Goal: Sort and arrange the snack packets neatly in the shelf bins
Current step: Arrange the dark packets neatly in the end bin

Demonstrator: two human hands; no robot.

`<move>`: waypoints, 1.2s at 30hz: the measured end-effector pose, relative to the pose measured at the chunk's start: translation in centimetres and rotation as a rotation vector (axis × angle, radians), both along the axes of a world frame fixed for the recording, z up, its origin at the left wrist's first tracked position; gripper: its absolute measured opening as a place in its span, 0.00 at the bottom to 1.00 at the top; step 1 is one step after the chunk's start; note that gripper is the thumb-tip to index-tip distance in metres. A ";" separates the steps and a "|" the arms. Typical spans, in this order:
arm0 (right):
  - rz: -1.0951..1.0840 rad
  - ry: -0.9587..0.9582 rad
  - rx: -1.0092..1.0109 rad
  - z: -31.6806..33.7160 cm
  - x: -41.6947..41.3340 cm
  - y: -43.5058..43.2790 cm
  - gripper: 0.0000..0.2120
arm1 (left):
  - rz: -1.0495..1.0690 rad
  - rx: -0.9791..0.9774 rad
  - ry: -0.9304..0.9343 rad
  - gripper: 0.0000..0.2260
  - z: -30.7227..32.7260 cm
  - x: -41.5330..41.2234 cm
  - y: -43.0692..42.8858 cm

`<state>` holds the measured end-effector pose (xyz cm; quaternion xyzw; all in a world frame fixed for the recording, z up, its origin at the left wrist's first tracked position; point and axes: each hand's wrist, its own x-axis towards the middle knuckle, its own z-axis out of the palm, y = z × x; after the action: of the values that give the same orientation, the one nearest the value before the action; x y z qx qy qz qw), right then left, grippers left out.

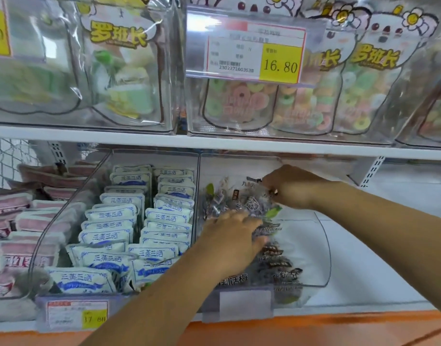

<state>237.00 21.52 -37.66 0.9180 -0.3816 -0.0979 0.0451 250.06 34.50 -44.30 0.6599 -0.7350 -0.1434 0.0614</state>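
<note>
Both my hands are inside a clear plastic bin (324, 248) on the lower shelf. A clear bag of dark plum candies (242, 201) stands upright in it. My right hand (291, 188) pinches the bag's top right corner. My left hand (234, 240) reaches in from the front and covers the bag's lower part, fingers curled against it. More plum bags (282, 268) lie flat at the bin's front. The bin to the left holds two rows of white-and-blue packets (129, 226).
Pink packets (24, 221) fill the far-left bin. The upper shelf (214, 143) hangs just above my right hand and carries bins of gummy-ring pouches (242, 101) with a 16.80 price tag (257, 56). Right of the plum bin is bare white shelf (389, 245).
</note>
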 end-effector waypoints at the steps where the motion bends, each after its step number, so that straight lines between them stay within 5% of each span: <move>1: 0.008 0.013 -0.009 -0.1 0.1 -0.3 0.10 | -0.006 0.004 0.001 0.26 0.0 0.0 0.0; 12: -0.031 0.110 -0.043 -2.5 2.1 -1.3 0.10 | -0.008 0.052 0.033 0.24 0.0 0.1 0.3; 18: -0.053 0.234 0.175 -1.1 3.3 -1.9 0.17 | 0.016 0.044 0.055 0.24 0.7 0.3 0.8; 22: -0.059 -0.193 0.246 0.2 3.7 -1.6 0.17 | 0.012 0.008 0.076 0.24 2.2 0.3 1.3; 27: -0.178 -0.203 0.365 -2.3 6.8 -0.7 0.35 | -0.104 -0.225 -0.014 0.17 4.7 3.5 2.5; 31: -0.304 -0.432 0.526 -2.8 7.0 -1.0 0.25 | 0.051 -0.365 0.072 0.18 4.8 8.2 2.7; 36: -0.349 -0.540 0.555 -1.5 5.9 0.6 0.10 | 0.138 -0.296 0.215 0.20 3.3 10.2 3.1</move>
<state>242.87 22.10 -39.17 0.8097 -0.4886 0.0407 -0.3226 260.31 37.62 -40.97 0.6736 -0.6902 -0.0989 0.2454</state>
